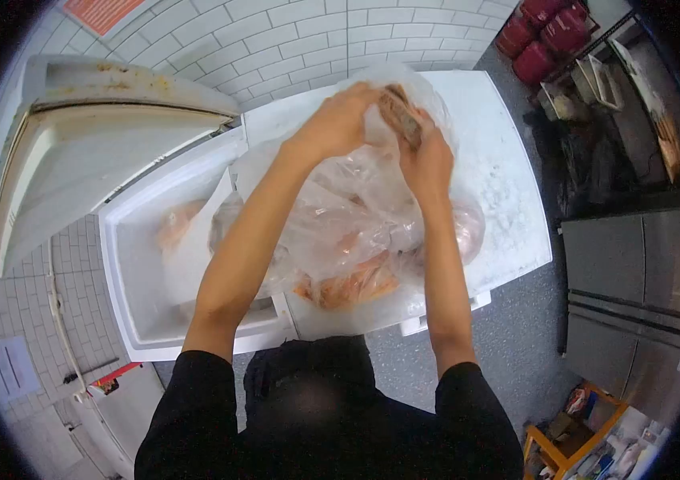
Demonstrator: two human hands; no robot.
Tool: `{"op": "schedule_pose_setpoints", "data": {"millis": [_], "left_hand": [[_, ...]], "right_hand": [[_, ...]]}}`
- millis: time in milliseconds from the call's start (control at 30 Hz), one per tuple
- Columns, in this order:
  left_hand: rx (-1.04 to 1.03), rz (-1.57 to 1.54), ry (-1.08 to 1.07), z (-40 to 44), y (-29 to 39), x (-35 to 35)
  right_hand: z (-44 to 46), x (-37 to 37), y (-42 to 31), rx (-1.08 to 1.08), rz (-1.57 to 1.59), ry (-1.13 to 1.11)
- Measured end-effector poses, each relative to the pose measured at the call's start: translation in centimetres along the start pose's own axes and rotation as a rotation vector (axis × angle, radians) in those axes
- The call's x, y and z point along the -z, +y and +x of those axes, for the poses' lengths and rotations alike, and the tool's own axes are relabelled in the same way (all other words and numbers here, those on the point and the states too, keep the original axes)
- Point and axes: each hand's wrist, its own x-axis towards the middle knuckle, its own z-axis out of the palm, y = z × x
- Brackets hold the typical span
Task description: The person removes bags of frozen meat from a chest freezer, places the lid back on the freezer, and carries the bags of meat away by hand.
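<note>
A brownish-grey block of what looks like frozen food [401,116] is held up at the far side of the freezer top. My right hand [428,164] is closed around its near right side. My left hand [344,120] has its fingers curled at the block's upper left end, pinching the clear plastic bag [356,180] that spreads beneath and around it. Below my forearms, a bag of orange-brown food [348,288] lies on the white freezer lid [500,192]. A pinkish bagged item [468,228] rests beside my right forearm. Some fingertips are hidden by plastic.
The chest freezer's left section [120,280] is open, with a raised lid [108,160] at its left and a bagged orange item [180,224] inside. A tiled wall [292,40] stands behind. To the right are red gas cylinders [552,32] and a steel refrigerator [636,280].
</note>
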Motion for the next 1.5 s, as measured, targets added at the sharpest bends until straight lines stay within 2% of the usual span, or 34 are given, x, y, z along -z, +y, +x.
{"op": "schedule_pose_setpoints", "data": {"millis": [67, 167, 233, 300, 333, 400, 533, 600, 667, 767, 833, 967, 1067, 1100, 1167, 1200, 1300, 1333, 1367, 1433, 1500], "left_hand": [[-0.028, -0.079, 0.012, -0.7, 1.2, -0.5], [0.104, -0.167, -0.094, -2.9, 1.8, -0.6], [-0.06, 0.025, 0.065, -7.2, 0.7, -3.0], [-0.056, -0.097, 0.164, -12.7, 2.0, -3.1], [0.016, -0.093, 0.217, -16.0, 3.7, -2.1], [0.181, -0.128, 0.271, -22.1, 6.5, -1.0], [0.508, -0.252, 0.266, -36.4, 7.0, -0.3], [0.708, -0.175, 0.299, -44.1, 6.1, -0.4], [0.81, -0.051, 0.318, -50.0, 5.6, 1.4], [0.964, 0.019, 0.402, -55.7, 4.5, 5.1], [0.974, 0.078, 0.438, -59.9, 2.6, 7.3], [1.058, 0.137, 0.464, -69.3, -1.6, 12.5], [1.109, 0.27, 0.643, -78.6, -6.7, 14.3], [1.131, 0.339, 0.704, -81.8, -9.0, 15.7], [1.213, 0.477, 0.816, -87.1, -13.3, 18.4], [1.278, 0.523, 0.862, -89.3, -14.2, 18.3], [1.267, 0.553, 0.923, -93.0, -18.0, 18.5], [1.29, 0.518, 0.88, -93.5, -18.4, 18.2], [1.27, 0.49, 0.939, -94.1, -18.6, 17.9], [1.22, 0.406, 1.031, -94.5, -18.1, 17.4], [1.222, 0.411, 1.017, -94.4, -18.3, 17.7]], "right_hand": [[1.1, -3.2, 2.2, 0.045, -0.019, -0.019], [0.5, -5.1, 4.2, 0.216, 0.242, -0.262], [-2.4, -2.9, 6.3, -0.048, 0.148, -0.482], [-5.3, 1.1, -0.4, -0.097, 0.22, -0.314], [-7.7, 1.7, 0.2, -0.27, 0.174, -0.3], [-12.0, 3.4, -0.7, -0.309, 0.244, -0.262], [-17.4, 5.3, -5.1, -0.198, 0.074, -0.153], [-19.0, 4.6, -8.0, -0.163, 0.032, -0.109], [-20.1, 3.3, -10.9, -0.137, 0.083, -0.08], [-20.4, -0.2, -15.7, -0.08, 0.125, -0.192], [-20.2, -3.5, -20.4, -0.031, 0.195, -0.275], [-21.9, -11.6, -30.3, 0.098, 0.255, -0.512], [-25.1, -19.9, -36.5, 0.165, 0.25, -0.702], [-26.5, -23.3, -38.3, 0.212, 0.242, -0.759], [-30.4, -30.6, -42.9, 0.075, 0.221, -0.917], [-32.6, -34.7, -44.0, 0.12, 0.2, -1.004], [-41.0, -49.4, -44.9, 0.19, 0.126, -1.247], [-43.1, -53.9, -46.0, 0.291, 0.093, -1.3], [-45.4, -58.1, -46.7, 0.384, 0.059, -1.358], [-49.8, -66.0, -46.9, 0.54, -0.134, -1.322], [-53.8, -73.5, -45.7, 0.624, -0.242, -1.172]]}}
